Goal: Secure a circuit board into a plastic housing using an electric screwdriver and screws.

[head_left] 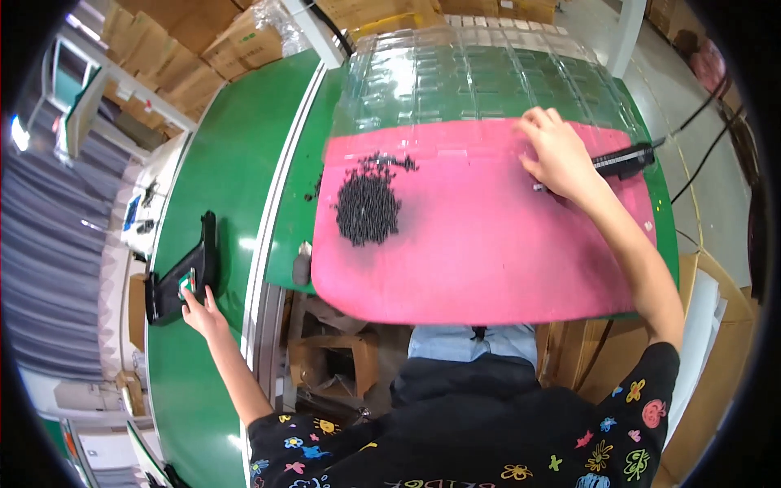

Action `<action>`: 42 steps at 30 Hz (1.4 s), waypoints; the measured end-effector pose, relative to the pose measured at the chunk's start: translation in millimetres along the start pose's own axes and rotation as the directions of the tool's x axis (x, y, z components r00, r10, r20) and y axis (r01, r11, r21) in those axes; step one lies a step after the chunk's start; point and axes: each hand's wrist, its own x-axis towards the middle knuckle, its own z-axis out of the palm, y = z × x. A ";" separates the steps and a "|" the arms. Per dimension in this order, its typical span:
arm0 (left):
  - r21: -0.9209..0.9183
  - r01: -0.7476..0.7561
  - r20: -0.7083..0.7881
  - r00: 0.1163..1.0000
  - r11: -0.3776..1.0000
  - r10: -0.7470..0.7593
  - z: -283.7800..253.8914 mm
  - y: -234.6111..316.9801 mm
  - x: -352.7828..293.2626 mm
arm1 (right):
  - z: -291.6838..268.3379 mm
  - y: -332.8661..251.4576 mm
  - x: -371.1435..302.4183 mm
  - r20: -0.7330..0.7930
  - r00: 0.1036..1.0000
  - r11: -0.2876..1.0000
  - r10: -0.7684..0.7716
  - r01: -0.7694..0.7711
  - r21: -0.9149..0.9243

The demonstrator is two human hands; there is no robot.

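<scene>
My left hand (207, 315) stretches over the green surface at the left, fingers apart. Its fingertips are at a small green-and-white piece (187, 282) on a black plastic part (206, 254) with a bent, frame-like shape. My right hand (560, 154) hovers over the far right of the pink mat (480, 244), thumb and fingers spread and curved, with nothing visible between them. Beneath its wrist lies a black, corded tool like an electric screwdriver (625, 162), partly hidden. A pile of small black pieces (368, 210), perhaps screws, sits on the mat's left side.
Clear plastic trays (472, 81) overlap the mat's far edge. A pale rail (272, 195) separates the two green surfaces. A small dark-grey bottle-like object (302, 265) stands left of the mat. Cardboard boxes (244, 45) are stacked behind; a black cord (701, 115) hangs at right.
</scene>
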 end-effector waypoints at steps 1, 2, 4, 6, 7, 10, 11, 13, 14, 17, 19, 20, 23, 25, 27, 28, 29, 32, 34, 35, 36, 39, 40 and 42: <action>0.119 -0.145 0.057 0.989 0.982 0.139 21.8 -3.6 -19.0 | 0.5 13.4 18.8 0.006 1.000 1.000 0.015 -0.015 -0.002; 0.421 -0.465 0.175 0.884 0.779 0.434 49.5 -12.2 -54.6 | -4.8 22.2 31.0 0.253 0.966 0.996 0.050 -0.068 0.064; 0.366 -0.818 0.753 0.541 0.444 0.375 109.4 17.2 -155.8 | -5.6 39.9 42.9 0.485 0.874 0.986 0.006 -0.086 0.142; 0.375 -0.878 0.895 0.426 0.297 0.131 132.7 15.2 -196.8 | 3.3 38.0 69.6 0.643 0.763 0.998 -0.064 0.031 0.063; 0.393 -0.890 0.918 0.394 0.231 -0.045 143.1 18.0 -209.4 | 5.3 40.0 72.2 0.669 0.739 0.997 -0.077 0.050 0.060; 0.587 -0.790 0.809 0.567 0.177 -0.155 142.1 0.0 -206.3 | 4.7 38.4 70.8 0.660 0.751 0.992 0.016 -0.093 0.082; 0.642 -0.736 0.767 0.608 0.216 -0.206 133.3 -10.9 -200.2 | 4.4 34.5 66.5 0.615 0.786 0.991 0.065 -0.121 0.050; 0.635 -0.724 0.771 0.575 0.269 -0.272 125.9 -13.2 -193.4 | 0.3 21.1 64.0 0.660 0.744 0.989 0.105 -0.147 0.008; 0.629 -0.721 0.776 0.555 0.291 -0.300 133.6 -10.4 -197.4 | 2.8 24.4 56.8 0.593 0.791 0.977 0.151 -0.211 0.032; 0.623 -0.680 0.782 0.552 0.387 -0.290 130.5 -16.4 -187.1 | -2.5 11.6 54.8 0.512 0.825 0.963 0.239 -0.267 -0.019; 0.609 -0.634 0.785 0.569 0.477 -0.247 131.9 -17.7 -181.3 | -11.3 0.8 59.9 0.398 0.839 0.917 0.372 -0.398 -0.017; 0.581 -0.647 0.803 0.556 0.493 -0.216 131.3 -20.3 -180.7 | -19.1 0.0 61.8 0.369 0.839 0.902 0.400 -0.432 0.004; 0.508 -0.611 0.827 0.543 0.608 -0.146 124.3 -9.9 -177.2 | -47.7 -3.6 73.0 0.208 0.867 0.881 0.452 -0.470 0.044; 0.464 -0.477 0.836 0.514 0.747 -0.192 115.6 -2.6 -171.9 | -61.7 -13.0 78.1 0.158 0.860 0.861 0.485 -0.501 0.085; 0.289 -0.472 0.849 0.528 0.833 0.004 92.4 -7.0 -153.5 | -64.4 -36.3 102.2 0.126 0.865 0.865 0.487 -0.497 0.067; 0.381 -0.248 0.810 0.555 0.891 -0.192 85.8 -5.6 -150.4 | -65.2 -40.7 104.0 0.146 0.857 0.859 0.494 -0.507 0.068; 0.460 -0.017 0.756 0.532 0.888 -0.382 76.1 1.1 -144.1 | -68.8 -47.5 107.2 0.144 0.865 0.864 0.481 -0.496 0.091; 0.371 0.614 0.724 0.278 0.696 -0.631 41.3 12.8 -124.8 | -70.8 -65.3 107.2 0.061 0.873 0.872 0.484 -0.487 0.050; 0.344 0.772 0.700 0.169 0.535 -0.694 20.2 7.7 -101.1 | -75.8 -75.0 110.4 -0.043 0.882 0.882 0.469 -0.470 -0.021; 0.337 0.799 0.695 0.145 0.497 -0.704 9.4 -0.4 -88.8 | -80.8 -80.9 113.7 -0.128 0.902 0.902 0.413 -0.424 -0.082; 0.322 0.804 0.712 0.143 0.500 -0.688 2.7 -4.0 -79.8 | -86.9 -83.9 115.2 -0.176 0.910 0.902 0.376 -0.403 -0.153; 0.276 0.889 0.701 0.073 0.365 -0.710 -17.7 -7.6 -67.7 | -102.8 -85.4 127.0 -0.261 0.929 0.910 0.263 -0.328 -0.252; 0.243 0.899 0.698 0.099 0.364 -0.709 -24.0 -10.1 -66.6 | -106.7 -86.4 129.5 -0.290 0.938 0.923 0.192 -0.273 -0.272; 0.191 0.927 0.685 0.109 0.322 -0.720 -30.2 -9.8 -70.8 | -128.1 -100.7 140.6 -0.321 0.939 0.946 0.127 -0.212 -0.247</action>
